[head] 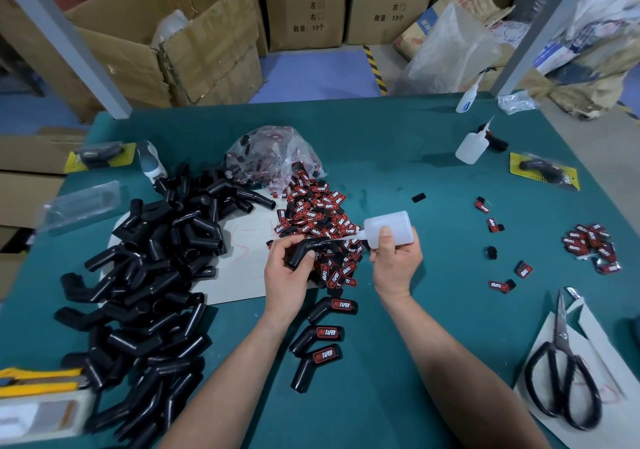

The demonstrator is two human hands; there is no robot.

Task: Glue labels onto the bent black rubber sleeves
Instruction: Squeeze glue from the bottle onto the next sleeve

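Rubber sleeve (306,248), black and bent at the elbow, sits in our left hand (285,275) just above the near edge of the label pile. Our fingers curl over its upper side while the thumb (309,256) presses its lower leg, so the short leg lies inside the grip. The longer leg pokes out to the right, clear of the fingers.

Our right hand (394,261) wraps a translucent white plastic glue bottle (391,225), thumb across its front, tilted so the thin nozzle points left at the sleeve's free leg. The tip reaches that leg; we cannot tell whether it touches.

Behind and under the sleeve spreads a heap of red-and-black printed labels (322,213), spilling from a clear plastic bag (273,154). Just near of our left wrist lie three labelled black sleeves (320,336) in a row on the green table cover (398,158). To the left, a big pile of plain black bent sleeves (149,275) partly covers a pale card sheet (242,241).

Further right we see a few loose labels and a small heap of labels (592,246). Black-handled scissors (561,372) rest on white paper at the near right. Two more white squeeze bottles (471,147) stand towards the far right.
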